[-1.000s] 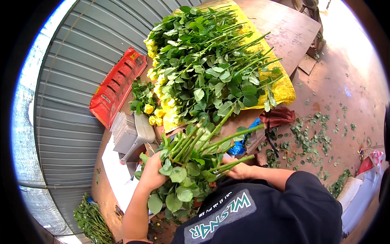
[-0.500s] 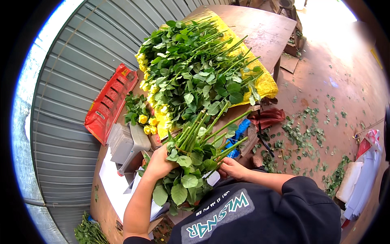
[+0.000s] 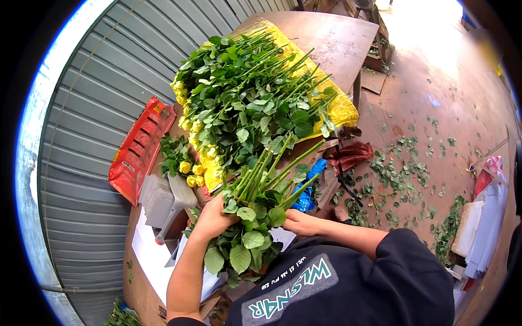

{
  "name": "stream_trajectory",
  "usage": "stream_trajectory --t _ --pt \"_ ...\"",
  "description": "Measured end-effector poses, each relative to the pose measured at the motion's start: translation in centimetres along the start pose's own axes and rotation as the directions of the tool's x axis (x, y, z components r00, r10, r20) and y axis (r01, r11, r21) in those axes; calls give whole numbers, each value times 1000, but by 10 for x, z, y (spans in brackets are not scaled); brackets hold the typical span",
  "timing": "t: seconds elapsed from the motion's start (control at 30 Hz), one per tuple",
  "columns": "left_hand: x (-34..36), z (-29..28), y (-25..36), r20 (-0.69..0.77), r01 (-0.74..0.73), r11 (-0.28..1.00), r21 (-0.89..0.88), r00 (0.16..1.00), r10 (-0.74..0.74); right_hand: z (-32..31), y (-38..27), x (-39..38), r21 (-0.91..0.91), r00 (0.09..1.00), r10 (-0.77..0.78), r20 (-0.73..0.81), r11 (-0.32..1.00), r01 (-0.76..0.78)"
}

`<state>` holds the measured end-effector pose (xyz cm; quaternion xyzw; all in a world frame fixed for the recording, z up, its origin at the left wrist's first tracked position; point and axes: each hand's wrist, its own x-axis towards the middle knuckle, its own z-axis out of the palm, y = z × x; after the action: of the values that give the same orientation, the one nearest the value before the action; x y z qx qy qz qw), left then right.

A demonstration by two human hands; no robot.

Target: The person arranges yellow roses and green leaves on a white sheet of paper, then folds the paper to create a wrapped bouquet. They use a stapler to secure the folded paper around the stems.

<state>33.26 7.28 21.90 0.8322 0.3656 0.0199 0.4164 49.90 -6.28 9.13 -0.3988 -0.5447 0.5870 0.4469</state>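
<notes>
My left hand (image 3: 214, 218) is closed around the left side of a bunch of leafy rose stems (image 3: 251, 187). The bare cut ends point up and away, and broad leaves hang down toward my shirt. Any blooms on this bunch are hidden. A thin brownish band seems to cross the stems just above my left hand. Against the bunch's right side, my right hand (image 3: 299, 221) has its fingers bent and pressed together. Leaves cover its fingertips, so what they pinch cannot be made out. Beyond the bunch lies a big heap of cut yellow roses (image 3: 244, 98), blooms to the left, stems to the right.
Yellow woven sheeting (image 3: 338, 108) lies under the heap on a brown table (image 3: 331, 35). To the left are a red bag (image 3: 142, 146), a grey plastic holder (image 3: 182, 190) and white paper (image 3: 148, 233). Blue plastic (image 3: 305, 195) sits right of the bunch. Fallen leaves (image 3: 402, 168) litter the floor.
My right hand has moved left, close in against the bunch. Stems that stuck out to the right now stand nearer the others. My left hand keeps its hold; the whole view has shifted slightly.
</notes>
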Motion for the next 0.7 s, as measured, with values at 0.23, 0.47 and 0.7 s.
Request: stream_trajectory --t 0.23,0.47,0.7 --pt "6 10 10 88 -26 894 447 996 -15 -9 1 11 -421 995 -57 -85 907 16" --pt "6 30 18 147 -25 712 702 983 -111 0 8 26 295 890 376 -259 908 -298" --pt "11 51 17 -1 104 638 763 987 -159 0 -29 16 932 862 508 5 310 -188"
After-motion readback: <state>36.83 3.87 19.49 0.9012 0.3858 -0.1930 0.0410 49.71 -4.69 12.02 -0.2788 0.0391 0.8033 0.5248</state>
